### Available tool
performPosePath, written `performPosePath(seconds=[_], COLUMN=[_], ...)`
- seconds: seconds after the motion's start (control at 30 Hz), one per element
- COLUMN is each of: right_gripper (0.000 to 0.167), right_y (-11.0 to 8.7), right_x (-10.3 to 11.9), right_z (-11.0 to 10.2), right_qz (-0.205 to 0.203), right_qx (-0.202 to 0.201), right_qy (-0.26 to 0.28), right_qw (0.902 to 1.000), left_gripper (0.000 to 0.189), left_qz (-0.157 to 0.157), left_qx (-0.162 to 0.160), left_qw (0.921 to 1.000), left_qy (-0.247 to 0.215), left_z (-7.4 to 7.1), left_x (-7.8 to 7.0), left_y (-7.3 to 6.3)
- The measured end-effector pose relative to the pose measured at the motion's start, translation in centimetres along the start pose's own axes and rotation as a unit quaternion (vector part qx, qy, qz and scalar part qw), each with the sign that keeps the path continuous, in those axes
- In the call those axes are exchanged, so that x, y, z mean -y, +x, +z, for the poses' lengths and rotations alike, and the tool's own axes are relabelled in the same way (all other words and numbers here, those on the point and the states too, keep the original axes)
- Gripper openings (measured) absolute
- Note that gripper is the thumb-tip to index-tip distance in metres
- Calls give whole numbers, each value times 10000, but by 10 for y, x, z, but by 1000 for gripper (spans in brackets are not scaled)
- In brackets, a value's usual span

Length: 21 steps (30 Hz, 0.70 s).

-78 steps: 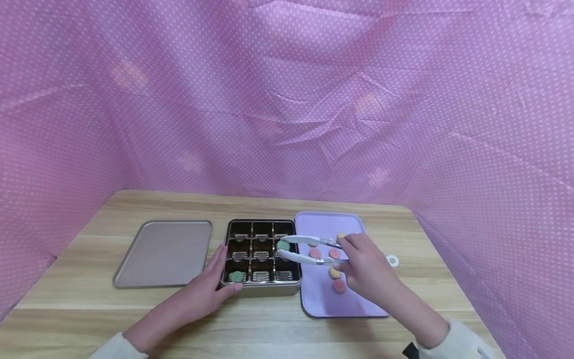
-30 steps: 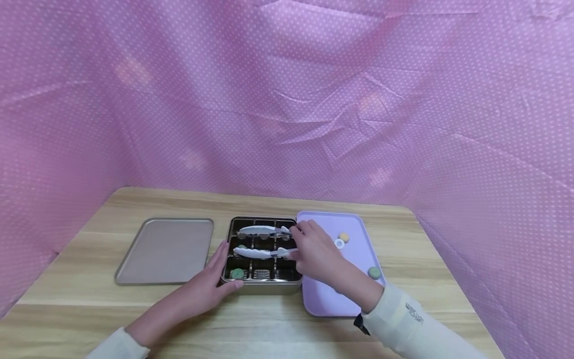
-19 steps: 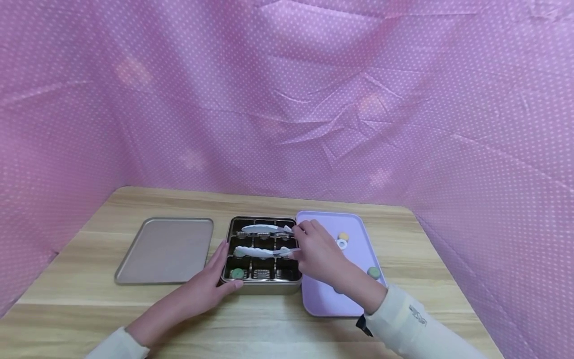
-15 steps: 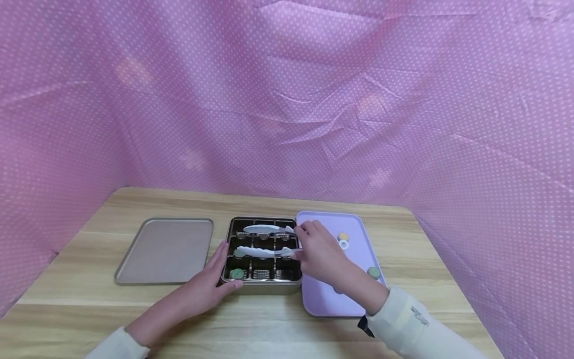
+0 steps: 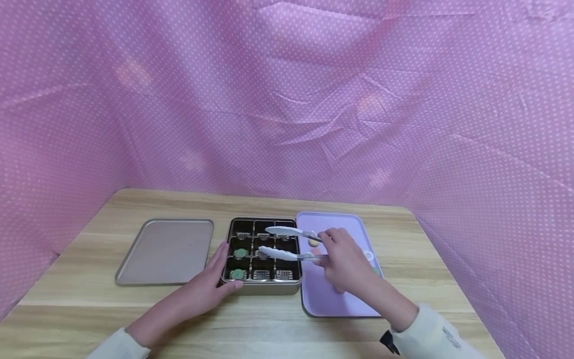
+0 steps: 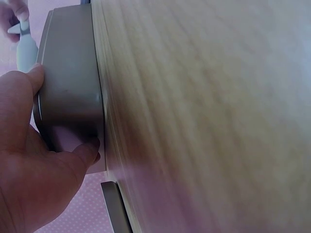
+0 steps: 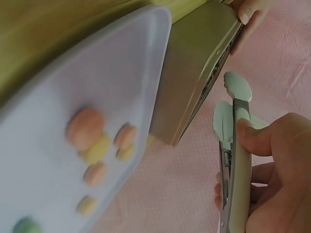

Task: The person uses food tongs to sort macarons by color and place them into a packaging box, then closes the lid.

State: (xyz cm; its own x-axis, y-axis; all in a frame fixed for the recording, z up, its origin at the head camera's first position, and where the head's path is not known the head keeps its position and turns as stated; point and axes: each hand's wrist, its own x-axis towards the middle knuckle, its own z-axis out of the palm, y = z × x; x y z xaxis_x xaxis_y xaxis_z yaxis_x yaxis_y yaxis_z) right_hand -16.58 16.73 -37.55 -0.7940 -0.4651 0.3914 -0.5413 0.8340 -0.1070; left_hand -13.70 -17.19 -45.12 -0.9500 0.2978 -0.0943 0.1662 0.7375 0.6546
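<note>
My right hand [image 5: 350,264] holds a pair of tongs [image 7: 240,170] with white tips, and thumb and fingers lie on opposite arms in the right wrist view. The tongs' tips stand apart with nothing between them, above the middle of a bronze box [image 5: 269,289] divided into small compartments. One green macaron [image 5: 240,253] lies in the middle-left compartment. Another green macaron [image 5: 238,274] sits in the front-left one. With fingers straight along the box's left side and thumb across its front corner, my left hand [image 5: 208,284] rests against the box.
Right of the box lies a lilac tray [image 5: 323,304], partly under my right hand. Pink macarons [image 7: 85,128], yellow macarons [image 7: 86,206] and a green macaron [image 7: 27,227] are on it. A flat bronze lid [image 5: 166,252] lies left. Pink dotted cloth [image 5: 287,99] surrounds the table.
The green macaron first seen at the tongs' tips now lies in the middle-left compartment. The tongs have let it go and, with my right hand, moved right. My left hand stayed put.
</note>
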Motion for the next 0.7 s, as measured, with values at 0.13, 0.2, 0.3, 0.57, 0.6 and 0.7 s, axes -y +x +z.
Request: performPosePath(seconds=[0.13, 0.2, 0.3, 0.57, 0.6, 0.7], right_gripper=[50, 53, 54, 53, 54, 54], right_y=[-14, -22, -32, -58, -61, -71], right_x=[-14, -21, -31, -50, -52, -58], right_z=[-7, -10, -14, -27, -28, -33], right_qz=[164, 203, 300, 717, 782, 987], right_qx=[-224, -339, -424, -317, -288, -175], right_qy=[-10, -36, -41, -68, -69, -68], right_qw=[9996, 9992, 9986, 9969, 9965, 9949], left_gripper=[109, 108, 108, 110, 110, 110], left_qz=[-3, 2, 4, 43, 29, -7], left_qx=[17, 17, 16, 2, 2, 7], left_qw=[10000, 10000, 10000, 10000, 10000, 10000], left_qy=[-30, -29, -25, -2, -4, -7], left_z=[0, 0, -1, 1, 1, 1], left_x=[0, 0, 0, 3, 3, 4], left_y=[0, 0, 0, 1, 1, 1])
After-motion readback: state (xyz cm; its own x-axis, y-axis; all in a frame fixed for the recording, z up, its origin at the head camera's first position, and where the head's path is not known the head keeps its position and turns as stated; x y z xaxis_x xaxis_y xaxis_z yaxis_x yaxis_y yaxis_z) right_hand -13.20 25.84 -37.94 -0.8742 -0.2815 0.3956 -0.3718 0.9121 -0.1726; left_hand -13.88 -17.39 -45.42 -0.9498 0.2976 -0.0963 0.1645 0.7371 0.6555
